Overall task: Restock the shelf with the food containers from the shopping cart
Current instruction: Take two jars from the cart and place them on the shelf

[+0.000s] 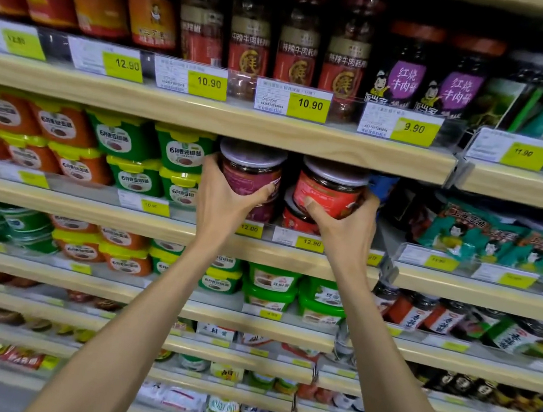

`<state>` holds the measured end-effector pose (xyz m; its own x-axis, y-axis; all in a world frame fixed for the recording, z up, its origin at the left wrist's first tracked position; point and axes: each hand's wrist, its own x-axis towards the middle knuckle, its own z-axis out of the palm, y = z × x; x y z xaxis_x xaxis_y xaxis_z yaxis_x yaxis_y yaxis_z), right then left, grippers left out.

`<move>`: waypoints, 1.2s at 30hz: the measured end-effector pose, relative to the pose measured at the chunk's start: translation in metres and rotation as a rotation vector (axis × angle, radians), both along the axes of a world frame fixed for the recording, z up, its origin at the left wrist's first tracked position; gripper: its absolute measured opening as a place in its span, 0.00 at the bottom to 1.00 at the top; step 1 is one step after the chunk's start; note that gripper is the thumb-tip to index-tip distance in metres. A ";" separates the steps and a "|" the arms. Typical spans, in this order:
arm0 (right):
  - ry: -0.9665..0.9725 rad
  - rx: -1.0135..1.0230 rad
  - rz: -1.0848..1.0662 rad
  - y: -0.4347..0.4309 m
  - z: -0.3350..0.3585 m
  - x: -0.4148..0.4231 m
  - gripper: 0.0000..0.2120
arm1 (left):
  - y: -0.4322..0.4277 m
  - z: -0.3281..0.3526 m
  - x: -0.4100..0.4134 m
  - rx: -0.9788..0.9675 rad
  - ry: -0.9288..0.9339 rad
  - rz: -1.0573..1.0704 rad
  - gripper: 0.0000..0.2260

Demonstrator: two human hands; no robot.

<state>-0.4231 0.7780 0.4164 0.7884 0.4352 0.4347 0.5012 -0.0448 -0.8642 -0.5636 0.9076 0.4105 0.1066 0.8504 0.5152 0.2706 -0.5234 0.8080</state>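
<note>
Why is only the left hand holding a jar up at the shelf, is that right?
Not quite. The head view shows both hands holding jars at the shelf: the left hand a purple jar, the right hand a red jar.

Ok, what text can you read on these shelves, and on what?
"12.90": first upper tag
"10.90": second upper tag
"10.90": third upper tag
"9.90": fourth upper tag
"11.90": fifth upper tag
"红烧牛肉酱": purple-label jar
"6月香豆瓣酱": green tub
"12.90": lower tag
Left jar, right jar: labels blurred.
Rest unreadable.
</note>
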 end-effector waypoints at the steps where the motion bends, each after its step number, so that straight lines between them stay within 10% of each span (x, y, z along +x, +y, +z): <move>1: 0.000 -0.007 0.004 0.003 -0.001 0.000 0.44 | 0.000 -0.002 0.001 -0.001 0.005 -0.001 0.42; 27: -0.029 -0.151 0.060 0.008 -0.003 -0.006 0.45 | -0.002 -0.008 -0.003 -0.021 -0.002 -0.079 0.45; 36: -0.144 -0.564 0.028 -0.017 0.004 -0.015 0.42 | -0.006 -0.016 -0.043 -0.024 0.260 -0.173 0.41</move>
